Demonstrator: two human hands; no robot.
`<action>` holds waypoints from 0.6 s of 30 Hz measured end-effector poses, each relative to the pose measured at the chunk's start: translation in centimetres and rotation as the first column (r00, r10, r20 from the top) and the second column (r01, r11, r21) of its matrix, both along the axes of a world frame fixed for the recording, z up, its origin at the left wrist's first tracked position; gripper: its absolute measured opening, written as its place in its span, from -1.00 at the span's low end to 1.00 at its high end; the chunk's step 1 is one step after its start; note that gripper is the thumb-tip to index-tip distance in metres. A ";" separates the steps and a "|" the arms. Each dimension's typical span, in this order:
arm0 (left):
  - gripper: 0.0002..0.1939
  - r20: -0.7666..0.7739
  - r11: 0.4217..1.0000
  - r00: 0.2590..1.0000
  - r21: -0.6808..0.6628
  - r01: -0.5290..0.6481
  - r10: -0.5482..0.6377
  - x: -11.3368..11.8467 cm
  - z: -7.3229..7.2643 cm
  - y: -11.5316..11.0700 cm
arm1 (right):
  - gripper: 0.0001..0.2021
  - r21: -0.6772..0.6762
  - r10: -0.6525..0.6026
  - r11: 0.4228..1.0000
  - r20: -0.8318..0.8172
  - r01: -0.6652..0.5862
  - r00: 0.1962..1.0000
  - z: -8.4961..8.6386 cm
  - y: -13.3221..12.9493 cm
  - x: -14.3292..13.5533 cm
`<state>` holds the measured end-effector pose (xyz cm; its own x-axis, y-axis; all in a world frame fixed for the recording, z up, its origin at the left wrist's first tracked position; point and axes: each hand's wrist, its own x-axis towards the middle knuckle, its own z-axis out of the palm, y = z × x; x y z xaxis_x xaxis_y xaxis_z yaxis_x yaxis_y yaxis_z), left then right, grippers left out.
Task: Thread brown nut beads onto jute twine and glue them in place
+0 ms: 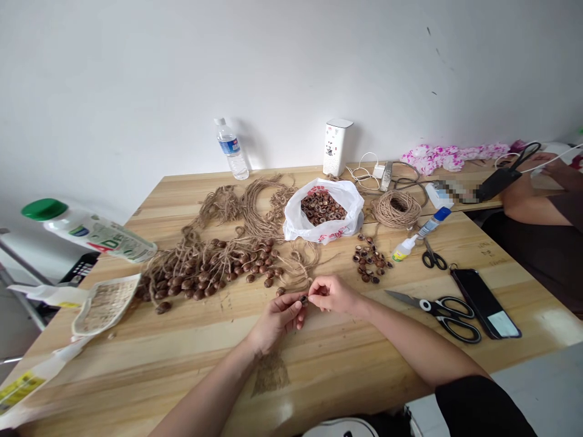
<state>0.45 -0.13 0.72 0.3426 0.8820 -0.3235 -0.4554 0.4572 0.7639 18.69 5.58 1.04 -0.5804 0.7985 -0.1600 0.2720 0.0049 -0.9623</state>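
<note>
My left hand (pixel 277 318) pinches a small dark nut shell (pixel 303 298) between thumb and fingertips, above the near middle of the table. Close against it, my right hand (pixel 334 294) has thumb and forefinger pressed together at the shell; what they grip is too small to make out. Just beyond my hands lie loose strands of twine (pixel 298 267). A pile of brown nuts (pixel 195 279) tied to twine spreads to the left. Several open half shells (pixel 371 261) lie on the right, behind my right wrist.
A white plastic bag (pixel 298 227) holds many half shells, with a twine coil (pixel 396 209) beside it. Scissors (pixel 444 312), smaller scissors (pixel 432 258), a glue bottle (pixel 403 249) and a phone (pixel 485 303) lie right. A woven tray (pixel 107 303) stands left. Another person's arm (pixel 532 200) shows far right.
</note>
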 end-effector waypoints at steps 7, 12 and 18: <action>-0.65 -0.027 1.000 1.000 0.010 0.007 -0.007 0.0 -0.1 0.0 | -0.88 -0.056 0.004 0.998 -0.002 -0.004 1.000 -0.2 0.1 -0.1; -0.65 -0.031 1.000 1.000 0.016 0.005 -0.004 0.1 -0.1 0.0 | -0.90 -0.034 -0.007 0.999 0.042 0.009 0.999 0.0 0.0 -0.3; -0.67 -0.048 1.000 0.999 0.020 0.006 -0.005 0.1 -0.3 0.0 | -0.93 0.011 -0.018 1.000 0.084 0.017 0.996 0.4 -0.1 -0.5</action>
